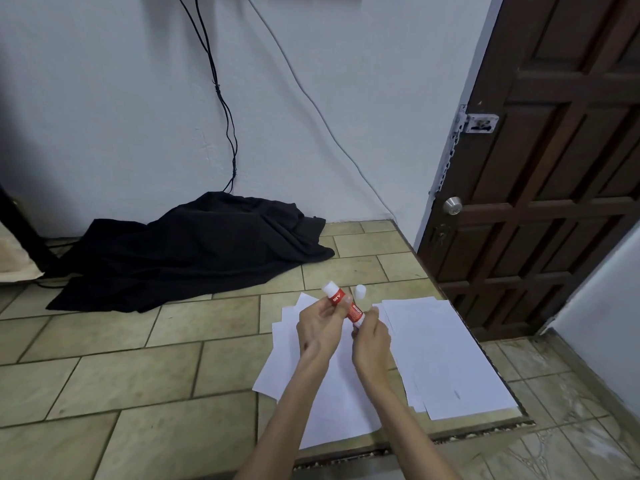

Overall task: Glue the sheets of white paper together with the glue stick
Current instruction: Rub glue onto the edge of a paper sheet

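Note:
A red and white glue stick (343,304) is held tilted above the papers, between both hands. My left hand (320,332) grips its upper part. My right hand (372,342) pinches its lower end. A white cap (360,291) stands upright just behind my right fingers; I cannot tell whether it is held or rests on the surface. Several white sheets lie on the tiled surface: a loose, fanned pile (332,400) under my hands and a second pile (446,355) to the right, close to the edge.
A black cloth (194,251) is heaped at the back left against the wall, with cables (225,109) hanging above it. The tiled surface (138,375) ends at a chipped edge (485,429) in front and on the right. A brown door (554,168) stands to the right.

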